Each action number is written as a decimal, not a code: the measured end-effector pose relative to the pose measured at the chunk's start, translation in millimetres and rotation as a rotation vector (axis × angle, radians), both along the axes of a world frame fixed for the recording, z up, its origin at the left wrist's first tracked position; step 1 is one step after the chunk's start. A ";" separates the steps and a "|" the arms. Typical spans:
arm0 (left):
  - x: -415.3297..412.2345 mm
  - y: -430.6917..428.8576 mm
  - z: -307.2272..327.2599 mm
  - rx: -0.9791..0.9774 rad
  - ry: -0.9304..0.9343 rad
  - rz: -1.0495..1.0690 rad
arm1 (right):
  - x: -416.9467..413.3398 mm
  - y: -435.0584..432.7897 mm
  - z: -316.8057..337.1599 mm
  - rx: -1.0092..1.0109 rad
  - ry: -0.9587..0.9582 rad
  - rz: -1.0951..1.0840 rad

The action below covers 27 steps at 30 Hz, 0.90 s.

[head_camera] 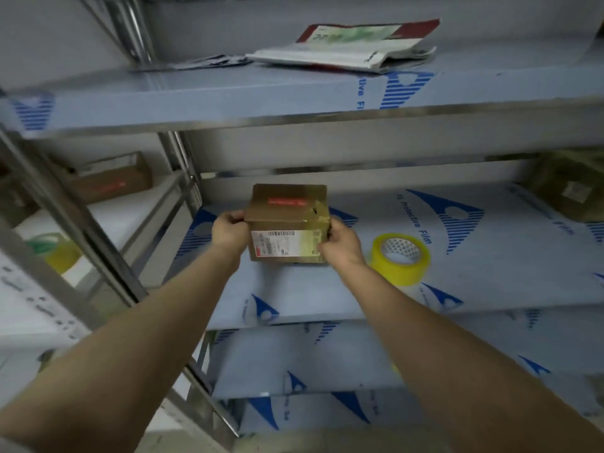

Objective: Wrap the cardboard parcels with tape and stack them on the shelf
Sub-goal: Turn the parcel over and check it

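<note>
A small brown cardboard parcel [287, 220] with a red strip on top and a white barcode label on its front stands on the middle shelf [474, 273], which is covered in blue-printed protective film. Glossy tape runs over its right edge. My left hand [230, 232] grips the parcel's left side, and my right hand [341, 241] grips its right front corner. A roll of yellowish clear tape [400, 258] lies flat on the shelf just right of my right hand.
Another taped parcel [575, 188] sits at the shelf's far right. On the neighbouring left rack are a brown box [111, 178] and a second tape roll [55, 251]. Folded papers [349, 49] lie on the upper shelf. Steel uprights [178, 165] separate the racks.
</note>
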<state>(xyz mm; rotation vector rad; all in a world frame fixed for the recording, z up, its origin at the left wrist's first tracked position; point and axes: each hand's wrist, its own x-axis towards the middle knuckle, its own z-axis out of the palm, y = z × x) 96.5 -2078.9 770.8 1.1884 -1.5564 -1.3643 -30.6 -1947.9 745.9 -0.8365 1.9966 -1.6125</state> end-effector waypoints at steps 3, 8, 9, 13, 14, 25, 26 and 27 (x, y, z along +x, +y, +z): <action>27.9 20.6 -0.7 0.002 0.027 0.049 | 25.8 13.9 -3.0 -0.058 -0.082 0.034; 57.6 40.5 -2.5 0.006 0.042 0.013 | 51.1 37.5 -6.9 -0.105 -0.199 0.018; 61.9 42.0 -2.2 0.019 0.065 -0.001 | 53.7 40.4 -5.7 -0.119 -0.211 0.006; 74.7 42.5 1.8 0.059 0.124 -0.107 | 62.7 45.8 1.9 -0.174 -0.213 -0.067; 77.2 41.4 3.2 0.065 0.126 -0.126 | 65.0 45.6 2.8 -0.181 -0.217 -0.087; 98.7 14.8 2.3 0.132 0.159 -0.169 | 91.8 32.0 0.1 -0.202 -0.486 -0.157; 99.1 13.0 3.0 0.128 0.149 -0.176 | 93.2 30.4 -0.4 -0.204 -0.504 -0.165; 99.8 11.6 4.4 0.120 0.145 -0.184 | 94.4 29.0 -1.5 -0.200 -0.509 -0.173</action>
